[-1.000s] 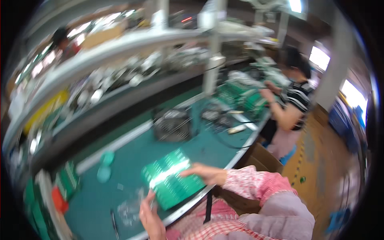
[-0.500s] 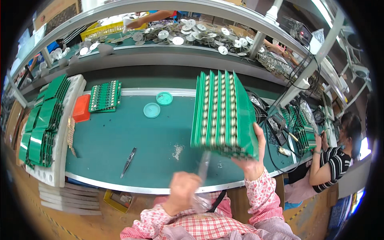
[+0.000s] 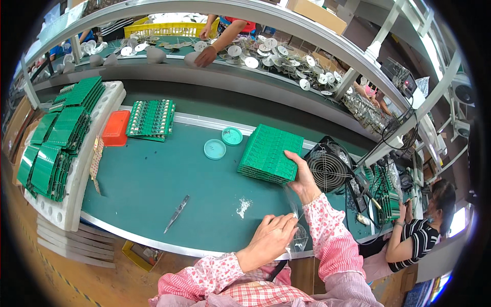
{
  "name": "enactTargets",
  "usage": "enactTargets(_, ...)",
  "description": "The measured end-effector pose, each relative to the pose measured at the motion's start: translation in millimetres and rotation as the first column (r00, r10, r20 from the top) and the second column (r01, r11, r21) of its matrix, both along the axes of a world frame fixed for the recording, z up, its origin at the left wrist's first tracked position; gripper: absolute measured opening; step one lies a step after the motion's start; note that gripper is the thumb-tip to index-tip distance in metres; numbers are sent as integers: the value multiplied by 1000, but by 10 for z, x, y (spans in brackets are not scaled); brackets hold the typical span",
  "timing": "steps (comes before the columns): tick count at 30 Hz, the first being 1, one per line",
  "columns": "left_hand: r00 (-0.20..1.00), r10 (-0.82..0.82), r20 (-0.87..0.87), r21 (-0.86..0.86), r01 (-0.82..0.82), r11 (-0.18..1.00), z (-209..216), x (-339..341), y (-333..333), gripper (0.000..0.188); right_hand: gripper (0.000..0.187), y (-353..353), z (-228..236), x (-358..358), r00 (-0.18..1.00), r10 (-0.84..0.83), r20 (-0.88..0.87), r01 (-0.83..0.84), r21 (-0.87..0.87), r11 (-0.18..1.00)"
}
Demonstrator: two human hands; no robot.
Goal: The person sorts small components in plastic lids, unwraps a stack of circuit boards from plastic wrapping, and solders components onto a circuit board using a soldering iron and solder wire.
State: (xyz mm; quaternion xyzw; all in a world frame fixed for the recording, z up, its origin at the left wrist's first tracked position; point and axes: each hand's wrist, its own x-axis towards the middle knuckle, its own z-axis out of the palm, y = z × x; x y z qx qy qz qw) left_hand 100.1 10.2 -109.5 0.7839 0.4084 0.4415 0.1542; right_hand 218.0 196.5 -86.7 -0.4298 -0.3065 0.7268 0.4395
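My right hand [image 3: 305,179] grips a stack of green circuit boards [image 3: 271,151] by its right side, thumb on top. The stack is held over the bench, its broad flat face turned up. Just below it, my left hand [image 3: 270,238] has its fingers curled on a piece of clear, crinkled plastic film [image 3: 299,239]. The film reaches up toward the stack and my right wrist; its hold is partly hidden. Left of my left hand lies a small scatter of white bits [image 3: 244,206]. Tweezers [image 3: 177,214] rest farther left on the green bench mat [image 3: 138,179].
Stacked boards [image 3: 66,128] fill a white foam tray [image 3: 102,115] at left, beside a red box [image 3: 116,128] and another board stack [image 3: 150,119]. Two teal dishes [image 3: 215,149] stand mid-bench. A fan [image 3: 327,169] and cables are at right. A co-worker [image 3: 417,230] sits right; another person's arms reach across behind.
The board stack has tipped from edge-on to broad face up and come lower. My left hand has moved right and up toward my right wrist. Behind, another person's arms reach farther in.
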Motion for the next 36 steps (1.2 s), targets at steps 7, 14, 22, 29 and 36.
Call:
enactTargets(7, 998, -13, 63, -76, 17, 997, -78, -41, 191, 28, 35, 224, -45, 52, 1000, 23, 16, -22, -55, 998)
enactTargets(14, 999, -13, 47, -115, 19, 993, -6, -53, 237, 27, 49, 169, -60, 101, 999, 45, 18, -45, -8, 999)
enactTargets(22, 999, 19, 36, -104, -15, 994, 26, -92, 244, 30, 42, 251, -156, -104, 994, 107, 22, -106, -28, 994)
enactTargets(29, 991, 129, 29, -169, -123, 978, 71, -269, 344, 34, 46, 473, -131, -508, 984, 177, -15, -177, 5, 984)
enactTargets(36, 997, 75, 9, -186, -72, 980, 79, -296, 447, 42, 48, 649, -313, -272, 979, 205, -14, -205, -8, 979)
